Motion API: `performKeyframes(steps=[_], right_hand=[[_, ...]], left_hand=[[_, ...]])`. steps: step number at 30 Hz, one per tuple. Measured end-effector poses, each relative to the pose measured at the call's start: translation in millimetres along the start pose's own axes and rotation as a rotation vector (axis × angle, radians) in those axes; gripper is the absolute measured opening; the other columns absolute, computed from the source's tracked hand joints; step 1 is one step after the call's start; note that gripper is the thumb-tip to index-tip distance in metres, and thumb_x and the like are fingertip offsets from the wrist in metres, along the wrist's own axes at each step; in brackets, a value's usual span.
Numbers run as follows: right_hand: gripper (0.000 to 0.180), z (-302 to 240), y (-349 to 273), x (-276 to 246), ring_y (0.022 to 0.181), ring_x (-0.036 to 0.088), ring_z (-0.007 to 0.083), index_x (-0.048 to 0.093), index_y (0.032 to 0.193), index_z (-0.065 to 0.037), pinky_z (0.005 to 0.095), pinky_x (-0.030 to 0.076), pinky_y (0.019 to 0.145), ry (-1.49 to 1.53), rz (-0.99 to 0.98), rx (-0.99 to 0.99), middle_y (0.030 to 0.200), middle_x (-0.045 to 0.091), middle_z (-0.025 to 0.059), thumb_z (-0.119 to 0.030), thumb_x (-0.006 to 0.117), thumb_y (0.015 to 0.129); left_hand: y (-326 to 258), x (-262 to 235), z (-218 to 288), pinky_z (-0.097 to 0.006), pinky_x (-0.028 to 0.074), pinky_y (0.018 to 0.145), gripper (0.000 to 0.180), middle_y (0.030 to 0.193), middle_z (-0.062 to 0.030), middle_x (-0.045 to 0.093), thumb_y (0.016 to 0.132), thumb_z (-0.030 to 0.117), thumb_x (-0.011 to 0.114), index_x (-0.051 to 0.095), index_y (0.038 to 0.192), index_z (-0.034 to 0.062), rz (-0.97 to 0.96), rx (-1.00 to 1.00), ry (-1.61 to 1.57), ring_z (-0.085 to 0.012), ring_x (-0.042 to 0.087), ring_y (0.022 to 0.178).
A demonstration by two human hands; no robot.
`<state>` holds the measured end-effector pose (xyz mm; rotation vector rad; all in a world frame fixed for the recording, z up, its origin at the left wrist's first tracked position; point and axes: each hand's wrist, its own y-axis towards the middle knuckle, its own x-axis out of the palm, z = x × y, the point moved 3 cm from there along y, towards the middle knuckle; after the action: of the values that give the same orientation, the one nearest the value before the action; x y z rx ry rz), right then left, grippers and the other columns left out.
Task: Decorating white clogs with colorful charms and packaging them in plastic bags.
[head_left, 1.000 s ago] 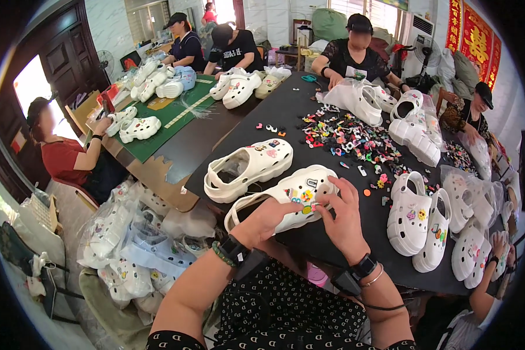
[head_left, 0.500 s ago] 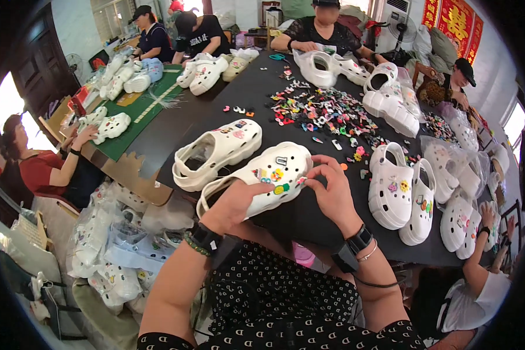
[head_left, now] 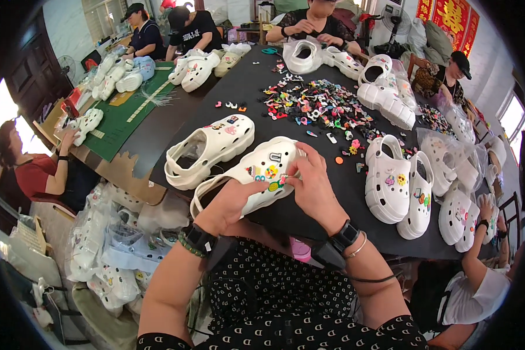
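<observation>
My left hand is closed round the near side of a white clog, its thumb lying across the upper. Colourful charms sit on that clog, among them a yellow round one and a green pineapple. Pressed against the upper, my right hand pinches a small pinkish-red charm, partly hidden by the fingertips. Just left of it, a second white clog rests on the black table with charms on its upper.
A heap of loose charms covers the table's middle. To the right stand a pair of white clogs and bagged clogs. Bagged shoes are piled low at the left. Several co-workers sit around, one across the table.
My right fingers have moved left across the clog with the small charm, to beside the pineapple charm. The person across has raised both hands off the bagged clog.
</observation>
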<state>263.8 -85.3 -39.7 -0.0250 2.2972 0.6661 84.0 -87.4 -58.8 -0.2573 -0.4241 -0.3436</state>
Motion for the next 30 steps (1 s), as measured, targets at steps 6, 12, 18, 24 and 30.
performKeyframes(steps=[6,12,18,24,30], right_hand=[[0.074,0.3,11.9,-2.7,0.139,0.027,0.0450,0.034,0.137,-0.003,0.0477,0.035,0.109,0.045,-0.065,0.037,0.145,0.035,0.0241,0.010,0.068,0.073],[0.084,-4.8,14.9,6.0,0.135,0.033,0.0433,0.031,0.144,-0.010,0.0467,0.034,0.109,0.013,-0.099,0.080,0.144,0.034,0.0236,0.011,0.068,0.071],[0.090,-7.4,24.9,5.6,0.129,0.038,0.0428,0.032,0.144,-0.014,0.0488,0.035,0.106,-0.051,-0.149,0.141,0.141,0.035,0.0203,0.011,0.071,0.067],[0.091,-2.1,29.4,4.0,0.117,0.045,0.0470,0.033,0.144,-0.018,0.0521,0.046,0.097,-0.088,-0.165,0.176,0.140,0.035,0.0178,0.007,0.074,0.067],[0.065,-4.0,7.7,11.4,0.126,0.042,0.0431,0.047,0.130,-0.010,0.0480,0.039,0.102,-0.038,0.025,-0.008,0.138,0.041,0.0196,0.007,0.070,0.072]], left_hand=[[-2.5,0.3,-5.0,-0.034,0.053,0.092,0.049,0.122,-0.0122,0.062,0.086,-0.001,0.064,0.049,0.133,-0.0011,0.004,0.052,0.011,-0.0219,0.064,0.106],[-2.8,-1.8,-10.1,-0.033,0.049,0.094,0.050,0.123,-0.0097,0.061,0.087,0.001,0.062,0.048,0.134,0.0007,0.017,0.028,0.063,-0.0190,0.060,0.110],[-4.8,0.2,-12.1,-0.033,0.048,0.095,0.051,0.125,-0.0099,0.060,0.087,0.001,0.062,0.047,0.135,0.0000,0.031,0.035,0.059,-0.0201,0.059,0.111],[-2.4,2.4,-8.4,-0.034,0.049,0.095,0.051,0.125,-0.0106,0.060,0.086,0.000,0.063,0.047,0.135,-0.0005,0.046,-0.010,0.076,-0.0203,0.059,0.111],[1.5,-3.8,0.3,-0.030,0.055,0.081,0.044,0.115,-0.0094,0.065,0.087,0.003,0.064,0.052,0.129,-0.0019,0.057,0.048,0.068,-0.0181,0.067,0.096]])
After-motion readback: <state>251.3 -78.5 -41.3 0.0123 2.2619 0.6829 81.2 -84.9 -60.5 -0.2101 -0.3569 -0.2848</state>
